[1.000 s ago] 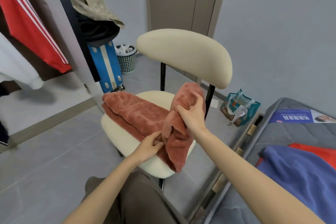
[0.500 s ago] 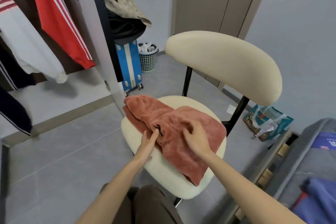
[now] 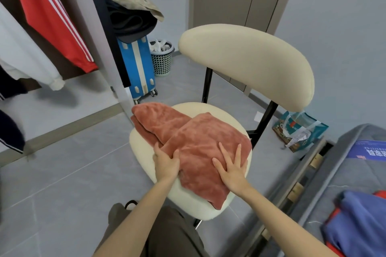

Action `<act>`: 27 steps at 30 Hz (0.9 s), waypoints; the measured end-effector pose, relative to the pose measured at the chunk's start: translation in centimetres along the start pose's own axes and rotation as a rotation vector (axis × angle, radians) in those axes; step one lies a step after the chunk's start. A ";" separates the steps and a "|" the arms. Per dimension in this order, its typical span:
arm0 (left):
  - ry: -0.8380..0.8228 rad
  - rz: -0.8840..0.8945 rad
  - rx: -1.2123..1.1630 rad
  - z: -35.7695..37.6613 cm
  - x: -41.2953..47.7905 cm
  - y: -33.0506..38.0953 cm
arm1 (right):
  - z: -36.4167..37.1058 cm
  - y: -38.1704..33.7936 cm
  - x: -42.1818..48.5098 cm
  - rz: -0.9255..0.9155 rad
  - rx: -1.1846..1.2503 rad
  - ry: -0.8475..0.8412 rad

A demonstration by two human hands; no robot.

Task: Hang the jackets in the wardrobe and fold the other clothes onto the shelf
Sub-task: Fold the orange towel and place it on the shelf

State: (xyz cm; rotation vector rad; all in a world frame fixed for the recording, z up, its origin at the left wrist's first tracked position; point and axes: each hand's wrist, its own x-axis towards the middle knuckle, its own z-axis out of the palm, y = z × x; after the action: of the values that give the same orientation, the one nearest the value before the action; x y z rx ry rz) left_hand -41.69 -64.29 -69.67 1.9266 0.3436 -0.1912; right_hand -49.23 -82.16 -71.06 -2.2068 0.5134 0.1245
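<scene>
the rust-coloured fleece point(image 3: 196, 142) lies folded on the seat of the cream chair point(image 3: 246, 64), one end doubled over the other, and a corner hangs just past the front edge of the seat. the right hand point(image 3: 231, 167) lies flat on the upper layer with its fingers straight and spread – it presses down and grasps nothing. the left hand point(image 3: 166, 166) rests at the fold's left edge, fingers straight and thumb laid over the cloth, also holding nothing. to the left, in the wardrobe, hang a red jacket point(image 3: 48, 12) with white stripes and a white top point(image 3: 25, 54). a blue suitcase point(image 3: 139, 67) stands behind the chair – a blue cloth point(image 3: 359, 221) lies on the bed point(image 3: 344, 173) at right.
</scene>
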 end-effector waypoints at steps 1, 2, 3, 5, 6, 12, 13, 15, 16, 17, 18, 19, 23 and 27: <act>0.100 0.192 0.177 -0.2 -0.1 0.2 | 0.1 -0.2 -0.2 0.020 0.106 0.074; 0.166 0.409 0.327 -0.5 -0.1 0.5 | 0.3 -0.3 -0.5 0.061 0.231 0.160; 0.169 0.601 0.445 -0.6 -0.1 1.1 | 0.5 -0.4 -0.7 0.118 0.366 0.232; 0.001 0.803 0.663 -0.6 0.3 2.2 | 0.9 -0.6 -0.8 0.240 0.625 0.269; -0.095 0.822 0.768 -0.4 0.4 2.6 | 1.0 -0.6 -0.8 0.289 0.739 0.254; -0.365 0.593 0.971 1.2 1.1 2.3 | 0.3 -0.4 0.1 0.337 0.891 0.248; -0.373 0.561 0.961 1.0 1.3 2.1 | -0.1 -0.5 0.1 0.307 0.851 0.261; -0.393 0.521 0.923 0.5 1.3 1.7 | -1.1 -1.1 0.0 0.235 0.779 0.290; -0.411 0.522 0.898 0.4 1.2 1.7 | -1.9 -1.5 -0.2 0.197 0.751 0.306; -0.433 0.528 0.859 0.4 1.0 1.6 | -2.8 -1.8 -0.4 0.162 0.727 0.320; -0.458 0.530 0.802 0.6 0.7 1.7 | -3.8 -2.2 -0.8 0.136 0.708 0.332; -0.486 0.521 0.726 0.8 0.2 1.8 | -4.8 -2.5 -1.2 0.124 0.688 0.344; -0.664 0.359 0.364 2.3 -2.4 3.2 | -8.4 -4.3 -3.2 0.092 0.692 0.423; -0.746 0.079 0.137 2.4 -3.7 4.4 | -9.8 -6.9 -4.6 0.013 0.902 0.380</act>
State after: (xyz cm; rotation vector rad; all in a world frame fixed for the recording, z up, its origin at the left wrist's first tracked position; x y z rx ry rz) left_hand -43.67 -68.54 -65.57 1.8493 -0.2493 -0.8653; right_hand -51.48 -84.31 -58.56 -1.3341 0.6308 -0.4491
